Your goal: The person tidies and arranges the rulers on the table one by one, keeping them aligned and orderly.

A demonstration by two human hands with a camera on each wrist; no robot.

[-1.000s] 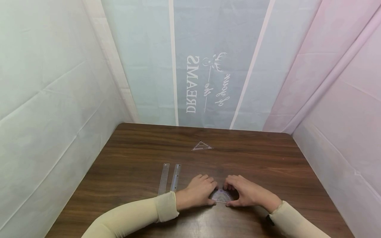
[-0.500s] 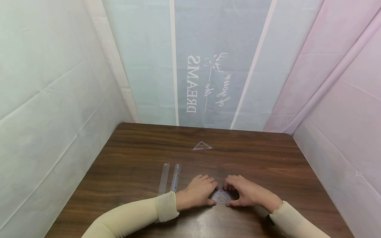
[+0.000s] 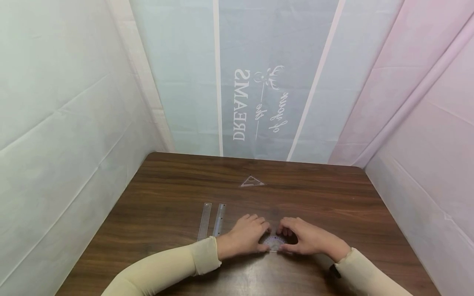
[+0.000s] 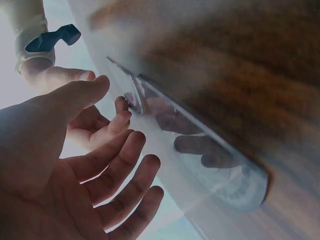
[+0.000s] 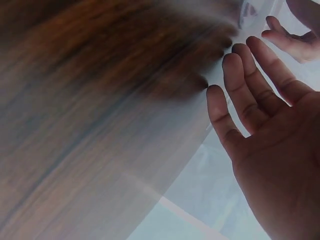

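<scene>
In the head view a clear half-round protractor (image 3: pixel 274 243) with purple markings lies on the dark wood table (image 3: pixel 318 197), between two hands. My left hand (image 3: pixel 247 235) is at its left side, thumb by the straight near edge. At the right side is my right hand (image 3: pixel 305 237), its thumb overlapping the protractor's lower right corner. Loosely bent and spread, the left fingers (image 4: pixel 132 145) stand apart from the thumb in the left wrist view. Nearly straight right fingers (image 5: pixel 235 85) show in the right wrist view, fingertips close to the tabletop; the right thumb is hidden there.
Two clear rulers, a left ruler (image 3: pixel 204 222) and a right ruler (image 3: pixel 219 220), lie side by side beyond the left forearm, near ends hidden by the sleeve. Farther back lies a clear set square (image 3: pixel 252 181). Fabric drapes (image 3: pixel 185 82) enclose the table's back and sides.
The thumbs have drawn slightly closer together over the protractor's near edge, and the left hand has shifted a little away from the body. Rulers and set square lie as before.
</scene>
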